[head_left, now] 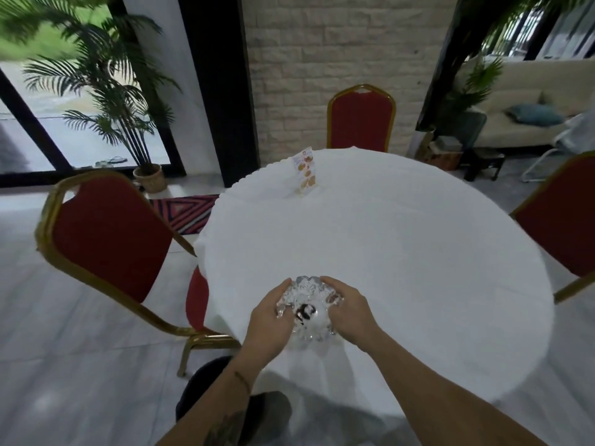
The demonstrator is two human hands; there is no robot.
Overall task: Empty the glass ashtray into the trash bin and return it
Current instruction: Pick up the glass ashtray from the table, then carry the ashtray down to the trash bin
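While both hands closed on it from opposite sides, the cut-glass, scallop-rimmed ashtray (304, 309) sat near the front edge of the round white-clothed table (402, 252), dark ash inside. The left hand (270, 320) gripped its left rim, the right hand (349, 317) its right, equally near. No trash bin was in view.

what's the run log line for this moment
phase: grasp | left hand + right hand on ashtray sides | ashtray on table, dark debris inside | bin unseen
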